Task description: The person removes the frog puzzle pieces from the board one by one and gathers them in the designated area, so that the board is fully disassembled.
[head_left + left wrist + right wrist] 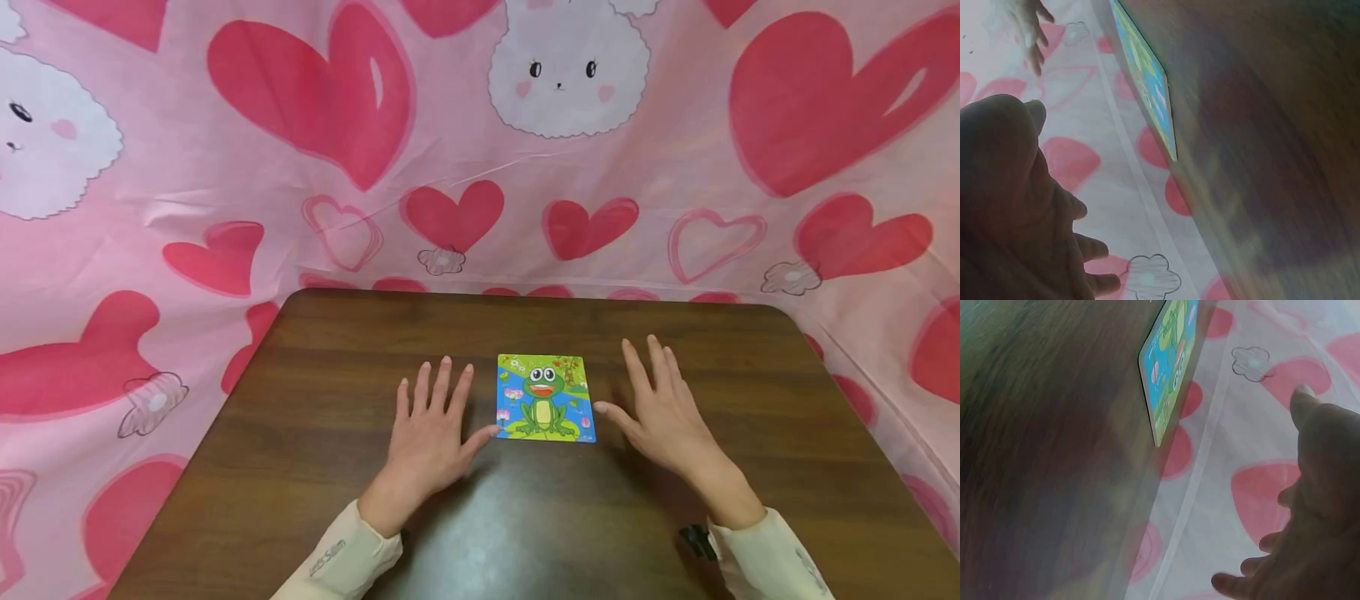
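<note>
The fingers of my left hand (426, 446) are straight and fanned apart, holding nothing, with the thumb reaching out toward the frog board (543, 408). The fingers of my right hand (667, 412) are also extended and empty, its thumb pointing at the board's right edge. The board lies flat, picture side up, on the dark wood-grained worktop (480, 533), between my two hands. It shows a green frog with a wide-open mouth, against blue and green with pink flowers. From the head view my left thumb tip seems to meet the lower left corner, but the left wrist view shows a gap between them. Both hands hover over the worktop, casting shadows on it. I wear pale sleeves (341, 554), and a black strap (697, 542) shows at my right wrist. Beyond the worktop hangs pink fabric (525, 167) printed with red hearts and white fluffy faces.
</note>
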A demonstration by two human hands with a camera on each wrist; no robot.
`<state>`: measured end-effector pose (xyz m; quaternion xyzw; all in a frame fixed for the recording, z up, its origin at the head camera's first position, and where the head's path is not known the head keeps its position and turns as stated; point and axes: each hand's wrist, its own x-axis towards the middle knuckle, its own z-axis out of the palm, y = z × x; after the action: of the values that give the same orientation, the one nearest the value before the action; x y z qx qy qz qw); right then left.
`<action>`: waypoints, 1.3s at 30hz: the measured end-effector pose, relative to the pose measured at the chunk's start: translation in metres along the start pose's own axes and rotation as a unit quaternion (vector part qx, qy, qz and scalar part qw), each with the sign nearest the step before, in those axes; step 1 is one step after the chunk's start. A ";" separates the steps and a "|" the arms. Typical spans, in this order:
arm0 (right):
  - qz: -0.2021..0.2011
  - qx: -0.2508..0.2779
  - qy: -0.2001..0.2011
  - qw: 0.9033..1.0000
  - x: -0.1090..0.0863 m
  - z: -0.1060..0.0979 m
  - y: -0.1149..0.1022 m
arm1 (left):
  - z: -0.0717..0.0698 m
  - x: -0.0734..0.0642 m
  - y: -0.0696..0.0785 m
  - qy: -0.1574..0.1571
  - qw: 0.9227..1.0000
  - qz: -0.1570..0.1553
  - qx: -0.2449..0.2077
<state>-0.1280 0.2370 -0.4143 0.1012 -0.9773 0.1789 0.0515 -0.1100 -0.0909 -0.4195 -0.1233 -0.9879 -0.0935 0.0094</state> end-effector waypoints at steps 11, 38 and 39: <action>-0.023 0.083 0.040 0.995 0.033 0.007 -0.009 | -0.001 0.012 0.016 -0.039 0.997 0.053 -0.036; 0.053 0.360 -0.163 0.917 0.103 0.043 -0.018 | 0.024 0.036 0.068 -0.086 0.971 0.222 0.033; 0.052 0.360 -0.167 0.917 0.105 0.044 -0.018 | 0.025 0.038 0.069 -0.089 0.969 0.225 0.038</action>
<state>-0.2290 0.1860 -0.4344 0.0899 -0.8453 0.5012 -0.1617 -0.1294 -0.0110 -0.4302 -0.3501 -0.9344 -0.0400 -0.0529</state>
